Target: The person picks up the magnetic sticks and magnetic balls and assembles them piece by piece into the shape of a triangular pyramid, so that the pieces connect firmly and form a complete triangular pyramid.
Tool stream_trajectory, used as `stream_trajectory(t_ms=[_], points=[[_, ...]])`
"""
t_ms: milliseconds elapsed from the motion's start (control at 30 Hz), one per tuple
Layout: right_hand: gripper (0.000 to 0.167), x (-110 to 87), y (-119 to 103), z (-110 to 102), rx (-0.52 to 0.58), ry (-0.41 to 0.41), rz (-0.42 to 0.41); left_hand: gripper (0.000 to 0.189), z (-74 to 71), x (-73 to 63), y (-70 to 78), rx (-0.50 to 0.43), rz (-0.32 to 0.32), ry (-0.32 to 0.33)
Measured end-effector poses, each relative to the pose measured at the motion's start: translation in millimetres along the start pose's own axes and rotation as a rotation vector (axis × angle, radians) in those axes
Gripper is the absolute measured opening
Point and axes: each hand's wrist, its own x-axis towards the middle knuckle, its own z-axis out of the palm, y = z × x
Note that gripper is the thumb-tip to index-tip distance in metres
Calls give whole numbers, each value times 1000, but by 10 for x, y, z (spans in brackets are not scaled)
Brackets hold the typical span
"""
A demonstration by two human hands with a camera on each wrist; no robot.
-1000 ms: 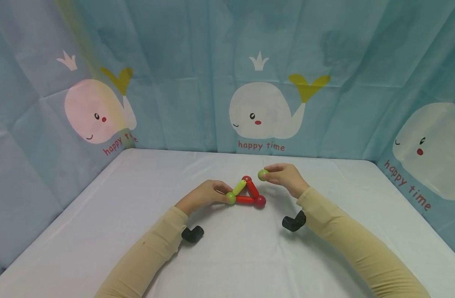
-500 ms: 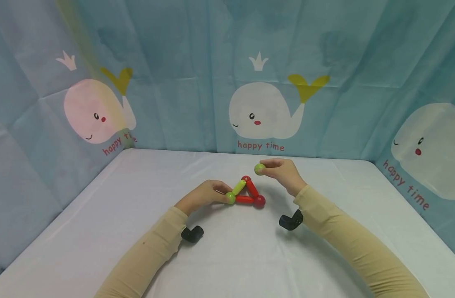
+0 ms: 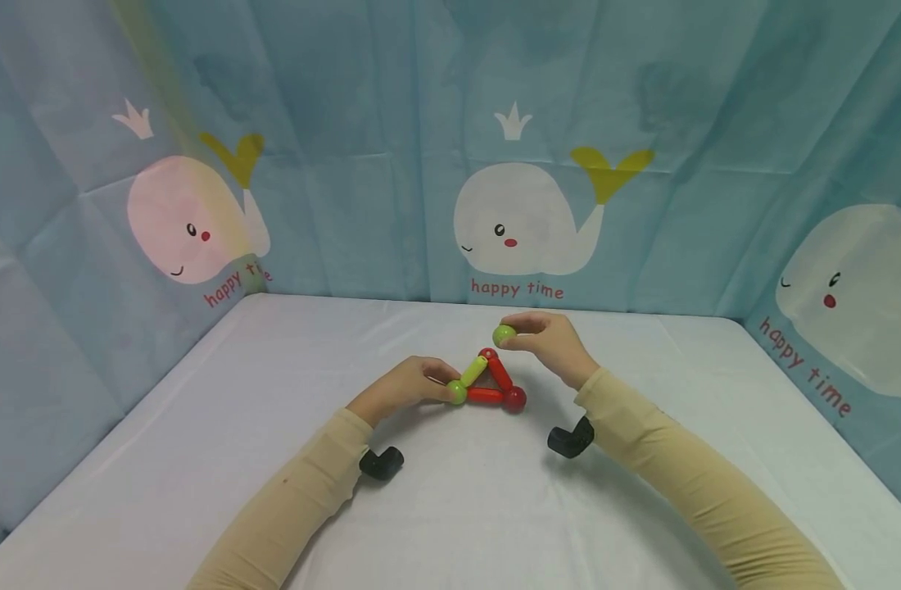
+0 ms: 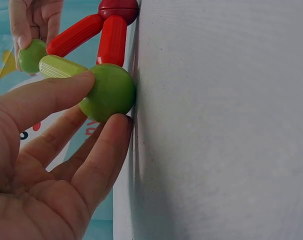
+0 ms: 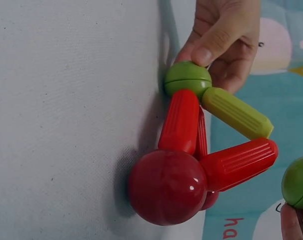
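Observation:
My left hand (image 3: 414, 385) pinches a green ball (image 4: 109, 92) at the left corner of a magnetic-stick frame low on the table. A red stick (image 5: 180, 120) joins that ball to a dark red ball (image 5: 166, 187) at the right corner. A yellow-green stick (image 5: 237, 112) and another red stick (image 5: 240, 164) slant up from these two balls, their upper ends close together. Behind the red ball, a further red stick and part of a second red ball (image 5: 210, 200) are mostly hidden. My right hand (image 3: 554, 344) holds another green ball (image 3: 504, 335) above the frame, apart from it.
A white cloth covers the table (image 3: 450, 508). Beyond its far edge hangs a blue curtain (image 3: 347, 229) printed with whales. Black curved pieces (image 3: 382, 465) are worn at both wrists, just above the cloth.
My right hand has moved left with its green ball, from right of the frame to above its raised stick ends. My left hand and the frame have stayed put.

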Motion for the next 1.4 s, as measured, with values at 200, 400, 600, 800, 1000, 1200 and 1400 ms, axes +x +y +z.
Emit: stream_trajectory(t_ms=[200, 400, 600, 800, 1000, 1200, 1400], points=[[39, -4, 13, 17, -23, -15, -20, 32, -3, 5, -3, -4, 8, -1], [38, 0, 21, 24, -14, -30, -42, 31, 0, 6, -2, -8, 0, -4], [38, -12, 14, 41, -2, -58, -56, 30, 8, -13, 5, -11, 9, -2], [37, -19, -13, 79, -10, -85, -77, 31, 6, -13, 3, -6, 14, 0], [37, -16, -31, 121, -2, -115, -76, 31, 3, -3, -19, -6, 25, -5], [35, -15, -32, 149, -7, -134, -75, 30, 10, 2, -32, -8, 28, -4], [34, -10, -23, 150, -29, -139, -80, 30, 10, -2, -27, -7, 29, -1]])
